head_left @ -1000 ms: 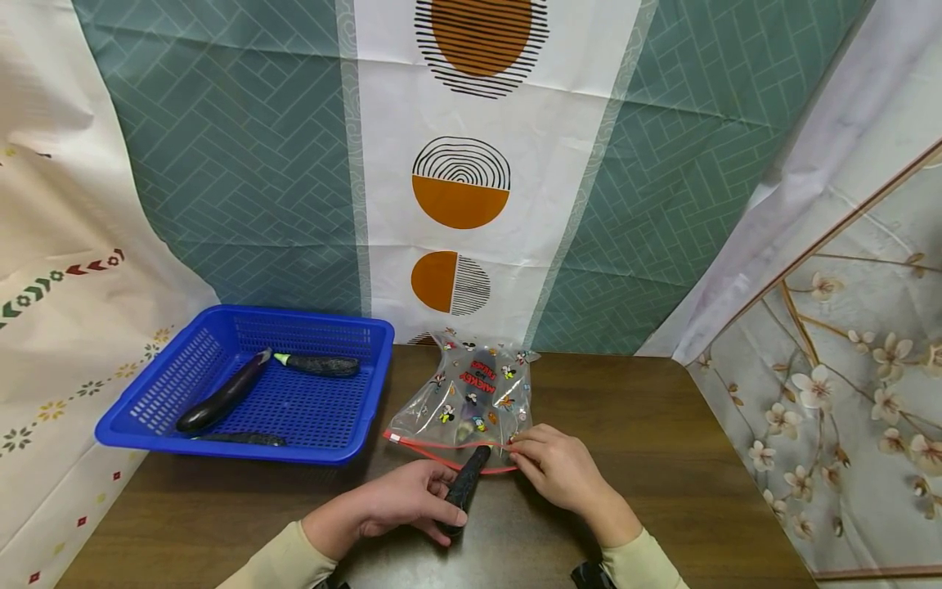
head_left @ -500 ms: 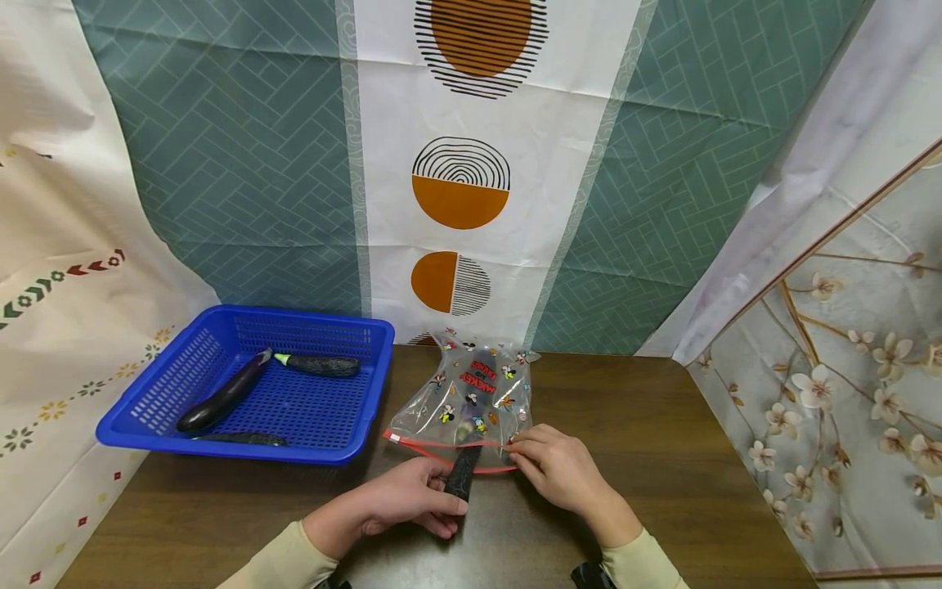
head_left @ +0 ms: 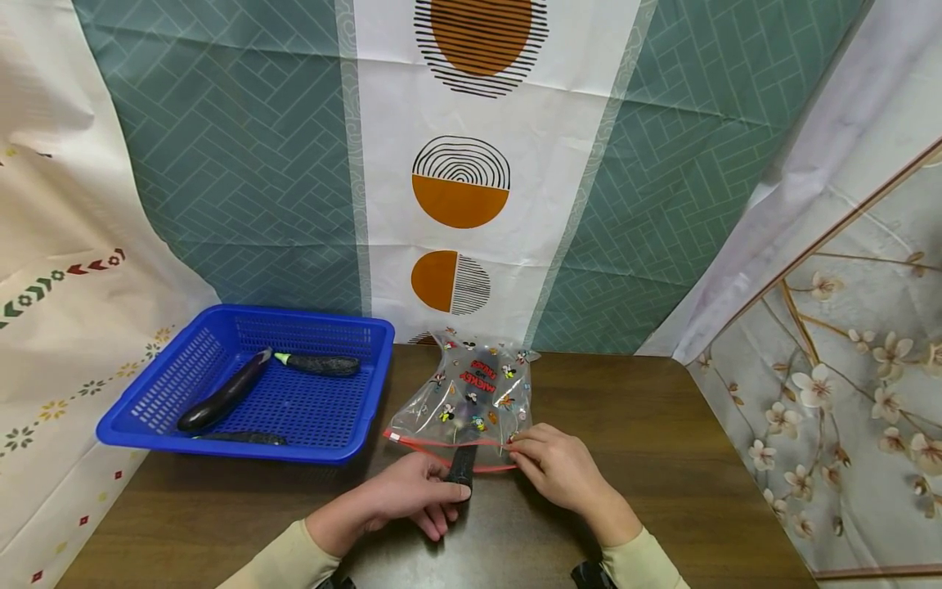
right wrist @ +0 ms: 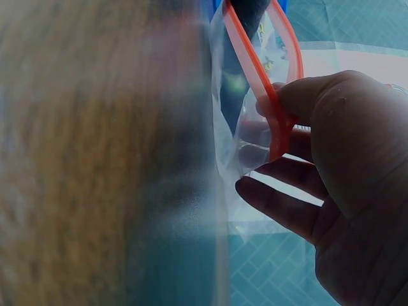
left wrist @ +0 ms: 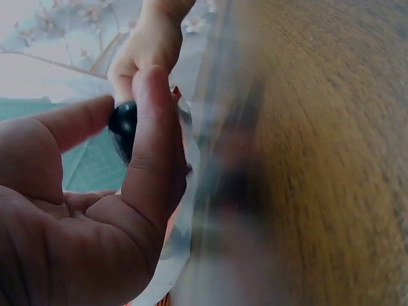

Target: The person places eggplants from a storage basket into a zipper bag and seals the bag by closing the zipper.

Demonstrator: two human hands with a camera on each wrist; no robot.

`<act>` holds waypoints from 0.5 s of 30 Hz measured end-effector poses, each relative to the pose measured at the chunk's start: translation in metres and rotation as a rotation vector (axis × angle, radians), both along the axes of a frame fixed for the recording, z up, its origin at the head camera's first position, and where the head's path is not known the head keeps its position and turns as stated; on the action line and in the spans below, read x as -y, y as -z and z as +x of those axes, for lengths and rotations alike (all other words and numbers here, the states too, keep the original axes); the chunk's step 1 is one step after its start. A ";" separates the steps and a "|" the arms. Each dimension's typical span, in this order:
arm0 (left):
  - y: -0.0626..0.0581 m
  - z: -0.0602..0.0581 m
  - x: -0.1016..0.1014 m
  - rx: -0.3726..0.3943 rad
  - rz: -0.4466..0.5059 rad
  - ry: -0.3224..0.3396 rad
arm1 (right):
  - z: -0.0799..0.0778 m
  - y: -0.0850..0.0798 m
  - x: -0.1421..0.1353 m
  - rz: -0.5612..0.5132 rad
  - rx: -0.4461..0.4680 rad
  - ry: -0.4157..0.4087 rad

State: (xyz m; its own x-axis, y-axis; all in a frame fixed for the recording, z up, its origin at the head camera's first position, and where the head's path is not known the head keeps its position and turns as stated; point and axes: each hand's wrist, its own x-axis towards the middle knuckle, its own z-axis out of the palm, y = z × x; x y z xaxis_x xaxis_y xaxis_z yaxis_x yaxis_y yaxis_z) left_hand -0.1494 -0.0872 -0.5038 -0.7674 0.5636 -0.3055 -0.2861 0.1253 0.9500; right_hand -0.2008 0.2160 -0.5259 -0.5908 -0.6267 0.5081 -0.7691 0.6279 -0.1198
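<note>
Blk veg [head_left: 461, 469], clr bag [head_left: 423, 413] w/ red rim [head_left: 496, 470], multicol cartoon print [head_left: 447, 413], blu basket [head_left: 309, 413], brn tbl [head_left: 625, 409]

High, forward-down head view; close-in wrist views; bag [head_left: 452, 401] in all.

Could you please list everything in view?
Basket: one, blue, left.
Eggplant: one, purple, in basket.
Far vegetable: one, blackish, in basket.
Near vegetable: one, blackish, in basket.
Held vegetable: one, black, partly in bag.
Zip bag: one, clear, red-edged, centre.
Dark contents: count unclear, in bag.
Table: one, brown, beneath.
Backdrop: one, teal and white, behind.
Cloth: one, cream, left.
Floral panel: one, pale, right.
Wristbands: two, black, bottom edge.
Sleeves: two, cream, forearms.
Left hand: one, gripping vegetable.
Right hand: one, pinching bag.
</note>
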 end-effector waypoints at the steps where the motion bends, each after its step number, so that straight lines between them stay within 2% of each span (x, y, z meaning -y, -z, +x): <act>1: 0.000 0.000 0.000 -0.001 -0.008 -0.003 | 0.000 0.000 0.000 0.001 0.001 0.001; 9: 0.001 -0.001 0.000 -0.003 -0.050 -0.005 | 0.000 0.000 -0.001 0.011 0.003 0.008; 15: 0.002 -0.002 0.001 0.000 -0.045 -0.010 | 0.000 0.000 0.000 0.017 0.007 0.013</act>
State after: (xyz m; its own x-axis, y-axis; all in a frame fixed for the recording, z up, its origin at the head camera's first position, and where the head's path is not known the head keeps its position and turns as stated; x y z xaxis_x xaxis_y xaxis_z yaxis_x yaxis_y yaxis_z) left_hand -0.1512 -0.0878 -0.5062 -0.7730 0.5417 -0.3303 -0.2873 0.1654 0.9435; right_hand -0.2005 0.2162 -0.5254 -0.6026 -0.6273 0.4933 -0.7597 0.6402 -0.1139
